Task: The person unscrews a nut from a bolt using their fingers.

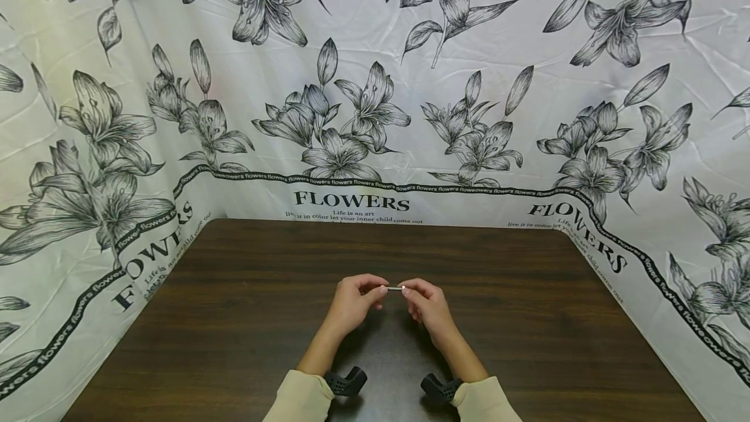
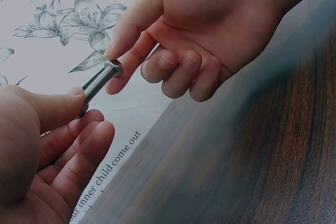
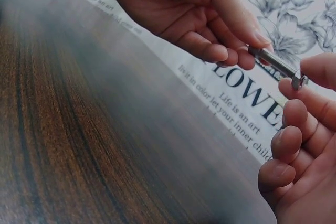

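Left fingers (image 2: 62, 107): pinching one bolt (image 2: 100, 83) by its threaded tip. Right fingers (image 2: 135, 19): pinching its head. Bolt spans between them, seemingly for steadiness, mid-thread exposed. Bench (image 1: 263, 272): below.

bolt (image 2: 98, 84): slvr | tbl (image 1: 263, 266): dk brn woodgrain | cloth (image 1: 357, 31): wht, blk flwrs | sleeves (image 1: 301, 397): crm

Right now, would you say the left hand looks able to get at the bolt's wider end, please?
Probably not freely: the right hand pinches the wider end, while the left hand holds the bolt by its other end. The threads between the hands look free.
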`<state>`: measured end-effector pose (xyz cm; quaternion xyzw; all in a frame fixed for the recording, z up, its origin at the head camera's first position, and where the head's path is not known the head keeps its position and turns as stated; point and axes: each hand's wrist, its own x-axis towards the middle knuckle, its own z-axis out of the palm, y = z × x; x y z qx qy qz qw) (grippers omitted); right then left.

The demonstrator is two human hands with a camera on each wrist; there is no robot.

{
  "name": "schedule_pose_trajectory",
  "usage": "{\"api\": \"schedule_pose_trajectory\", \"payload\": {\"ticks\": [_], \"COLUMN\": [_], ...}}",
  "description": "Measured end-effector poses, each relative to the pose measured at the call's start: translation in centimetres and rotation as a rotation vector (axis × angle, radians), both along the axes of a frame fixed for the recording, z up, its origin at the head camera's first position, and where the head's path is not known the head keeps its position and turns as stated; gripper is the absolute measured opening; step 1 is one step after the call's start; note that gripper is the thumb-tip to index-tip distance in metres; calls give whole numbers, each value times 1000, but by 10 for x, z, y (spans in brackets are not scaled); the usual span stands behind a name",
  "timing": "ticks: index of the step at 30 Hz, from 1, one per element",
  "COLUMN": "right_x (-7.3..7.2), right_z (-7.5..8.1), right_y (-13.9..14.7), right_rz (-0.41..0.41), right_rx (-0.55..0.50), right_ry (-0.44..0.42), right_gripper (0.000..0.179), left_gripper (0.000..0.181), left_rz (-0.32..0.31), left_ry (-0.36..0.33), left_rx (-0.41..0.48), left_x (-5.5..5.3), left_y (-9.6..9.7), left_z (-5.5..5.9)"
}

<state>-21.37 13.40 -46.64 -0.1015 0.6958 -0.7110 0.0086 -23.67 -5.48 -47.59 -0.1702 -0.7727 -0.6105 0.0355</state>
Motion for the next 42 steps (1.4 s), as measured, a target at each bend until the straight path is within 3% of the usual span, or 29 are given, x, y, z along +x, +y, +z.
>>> {"api": "schedule_pose_trajectory", "payload": {"ticks": [19, 31, 42], "right_x": [0, -2, -3], "right_z": [1, -3, -2], "right_y": [0, 1, 0], "right_rz": [28, 24, -21], "right_rx": [-23, -62, -33], "right_ry": [84, 117, 73], "right_gripper": [20, 15, 20], "left_gripper": [9, 12, 15], "left_rz": [10, -1, -6], "left_ry": [-8, 22, 8], "left_rx": [11, 31, 11], "left_x": [0, 0, -1], "left_y": [0, 0, -1], "left_z": [0, -2, -1]}}
